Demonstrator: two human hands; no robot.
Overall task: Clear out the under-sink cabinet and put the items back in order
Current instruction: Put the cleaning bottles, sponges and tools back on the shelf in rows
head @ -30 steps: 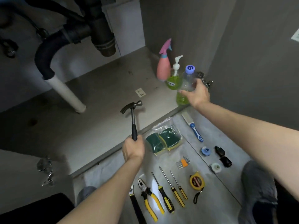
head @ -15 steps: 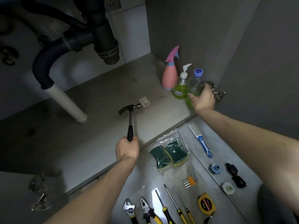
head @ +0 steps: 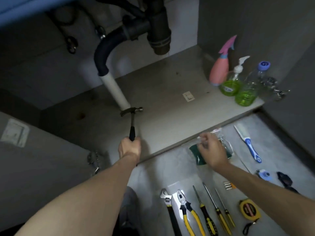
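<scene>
Left hand (head: pixel 129 148) grips one hammer (head: pixel 132 121) by its handle, long axis toward twelve o'clock, head over the cabinet floor (head: pixel 170 103). Right hand (head: pixel 212 151) seems to pinch the sponge bag (head: pixel 221 147). Three screwdrivers (head: pixel 207 213) lie nearest; three bottles (head: pixel 238 80) stand at two o'clock.

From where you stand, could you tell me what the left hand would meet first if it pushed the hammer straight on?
Most likely the white drain pipe: the hammer gripped by the left hand has its head right at the pipe's base, though depth is unclear.
</scene>
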